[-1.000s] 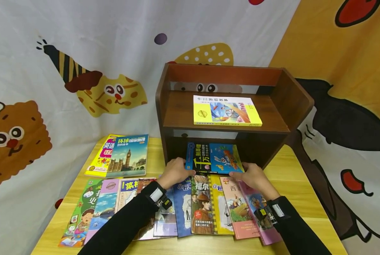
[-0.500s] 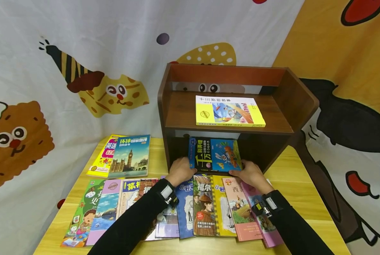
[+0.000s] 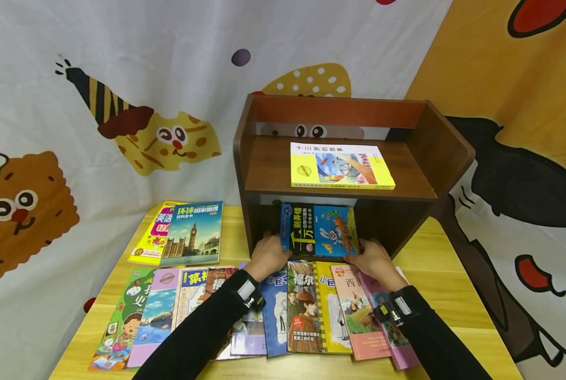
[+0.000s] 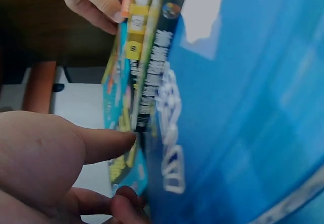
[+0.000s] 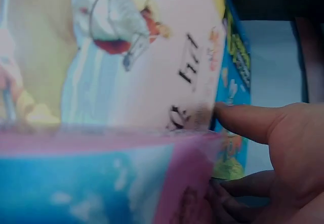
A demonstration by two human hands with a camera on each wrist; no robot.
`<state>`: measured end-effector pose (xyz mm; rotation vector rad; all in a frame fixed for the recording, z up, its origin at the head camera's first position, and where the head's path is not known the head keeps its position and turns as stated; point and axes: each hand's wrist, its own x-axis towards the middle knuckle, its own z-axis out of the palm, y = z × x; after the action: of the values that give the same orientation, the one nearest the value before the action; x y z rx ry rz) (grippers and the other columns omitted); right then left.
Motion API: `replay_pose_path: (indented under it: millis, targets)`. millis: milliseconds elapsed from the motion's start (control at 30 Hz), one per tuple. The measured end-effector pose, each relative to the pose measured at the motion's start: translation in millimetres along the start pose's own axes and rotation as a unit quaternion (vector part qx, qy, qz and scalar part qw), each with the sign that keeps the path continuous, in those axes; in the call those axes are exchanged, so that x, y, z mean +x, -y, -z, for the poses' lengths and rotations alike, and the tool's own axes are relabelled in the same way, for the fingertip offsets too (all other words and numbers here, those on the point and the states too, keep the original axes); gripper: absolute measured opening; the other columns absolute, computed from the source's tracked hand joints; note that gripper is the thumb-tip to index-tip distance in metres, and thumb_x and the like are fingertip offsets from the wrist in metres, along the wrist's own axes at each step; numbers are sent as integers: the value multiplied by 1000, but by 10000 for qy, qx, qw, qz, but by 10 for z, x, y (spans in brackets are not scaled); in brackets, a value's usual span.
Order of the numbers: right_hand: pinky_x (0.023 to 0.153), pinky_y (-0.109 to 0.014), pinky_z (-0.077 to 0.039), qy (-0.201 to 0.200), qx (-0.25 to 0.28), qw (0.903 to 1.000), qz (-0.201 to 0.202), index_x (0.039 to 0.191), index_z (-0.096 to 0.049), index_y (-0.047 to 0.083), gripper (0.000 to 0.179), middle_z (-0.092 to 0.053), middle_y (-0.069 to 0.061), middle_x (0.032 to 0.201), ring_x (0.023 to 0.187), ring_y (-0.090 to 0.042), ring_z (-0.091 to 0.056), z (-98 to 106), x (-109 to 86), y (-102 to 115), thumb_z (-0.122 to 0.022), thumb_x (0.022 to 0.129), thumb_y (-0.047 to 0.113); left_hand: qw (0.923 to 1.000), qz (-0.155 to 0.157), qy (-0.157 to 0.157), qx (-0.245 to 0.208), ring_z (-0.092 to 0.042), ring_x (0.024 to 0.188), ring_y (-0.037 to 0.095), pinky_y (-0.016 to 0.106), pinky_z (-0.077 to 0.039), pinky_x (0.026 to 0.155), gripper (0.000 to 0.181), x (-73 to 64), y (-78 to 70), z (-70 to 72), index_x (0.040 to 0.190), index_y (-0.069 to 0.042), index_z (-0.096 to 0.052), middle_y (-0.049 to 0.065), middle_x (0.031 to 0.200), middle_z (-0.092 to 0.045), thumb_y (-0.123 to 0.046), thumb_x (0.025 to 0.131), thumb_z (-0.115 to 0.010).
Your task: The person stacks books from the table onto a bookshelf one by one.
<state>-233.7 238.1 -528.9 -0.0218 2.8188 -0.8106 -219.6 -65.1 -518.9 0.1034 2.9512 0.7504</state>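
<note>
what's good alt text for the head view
A person's left hand and right hand hold a blue-and-black book at the lower opening of a brown bookshelf. A yellow-and-white book lies on its upper level, and overlapping books line the table in front.

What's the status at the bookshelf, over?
Left hand, right hand both gripping black-and-blue book. Book at mouth of lower compartment. Row of books close in front.

Wood-grain table [image 3: 456, 301] bears 1 brown bookshelf [image 3: 269, 163] and overlapping books [image 3: 304, 322].
</note>
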Motion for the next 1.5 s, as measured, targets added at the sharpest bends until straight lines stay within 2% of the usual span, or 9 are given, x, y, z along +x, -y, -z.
replay_pose_path:
  millis: [167, 267, 400, 500, 633, 767, 933, 1167, 1500]
  targets:
    - [80, -52, -47, -409, 174, 9987, 247, 140, -41, 7, 70, -43, -23, 131, 102, -33, -50, 121, -193, -12, -56, 88, 51, 9979, -371, -277, -452, -56, 91, 30, 46, -51, 75, 62, -138, -23, 117, 134, -4, -48, 23, 127, -49, -40, 86, -64]
    - [82, -53, -47, -724, 190, 9957, 552, 134, -50, 9, 61, -49, -20, 126, 100, -31, -53, 233, -340, -21, -53, 90, 50, 9964, -523, -282, -597, -56, 81, 24, 41, -50, 67, 62, -225, -51, 189, 137, -8, -46, 14, 115, -54, -45, 88, -58]
    - [80, -55, -47, -693, 187, 9949, 706, 129, -55, 10, 57, -53, -19, 124, 99, -31, -53, 393, -545, -44, -49, 91, 52, 9938, -747, -261, -786, -49, 69, 15, 33, -43, 58, 62, -346, -74, 269, 140, -13, -41, 4, 97, -52, -48, 91, -52]
    - [76, -53, -49, -439, 51, 9979, 465, 129, -54, 8, 63, -55, -21, 121, 98, -33, -53, 490, -665, -113, -46, 90, 57, 9917, -892, -357, -856, -46, 66, 13, 31, -41, 56, 60, -452, -62, 311, 141, -14, -39, 1, 95, -51, -46, 92, -52]
    - [72, -50, -51, 14, -336, 9992, -234, 132, -47, 0, 82, -56, -26, 117, 96, -35, -53, 585, -756, -318, -44, 85, 68, 9890, -1041, -452, -950, -44, 62, 13, 30, -39, 53, 57, -572, -47, 351, 140, -15, -41, -2, 91, -50, -43, 92, -53]
    - [73, -53, -50, 538, -684, 9933, -757, 134, -38, -10, 99, -53, -32, 117, 93, -36, -54, 608, -817, -594, -47, 80, 73, 9867, -1180, -444, -1022, -43, 61, 12, 30, -37, 54, 51, -646, -35, 342, 137, -17, -45, -3, 90, -51, -42, 93, -52]
    - [70, -49, -50, 971, -827, 9871, -963, 124, -46, -13, 100, -60, -27, 105, 82, -28, -55, 544, -877, -818, -48, 77, 75, 9865, -1189, -463, -1025, -43, 60, 12, 29, -38, 54, 44, -691, 10, 285, 131, -18, -52, -6, 89, -52, -41, 94, -52]
    - [61, -40, -50, 848, -632, 9908, -841, 118, -45, -16, 100, -58, -17, 89, 73, -25, -53, 404, -874, -788, -54, 75, 74, 9857, -1138, -557, -1107, -44, 57, 11, 29, -38, 51, 39, -698, 64, 221, 125, -18, -59, -8, 86, -55, -38, 92, -54]
    - [54, -34, -52, 967, 145, 9865, -1315, 120, -44, -7, 93, -59, -12, 82, 61, -20, -59, 355, -859, -845, -59, 72, 71, 9848, -1202, -573, -1114, -45, 55, 11, 29, -38, 51, 30, -700, 68, 189, 116, -20, -65, -8, 86, -56, -36, 93, -54]
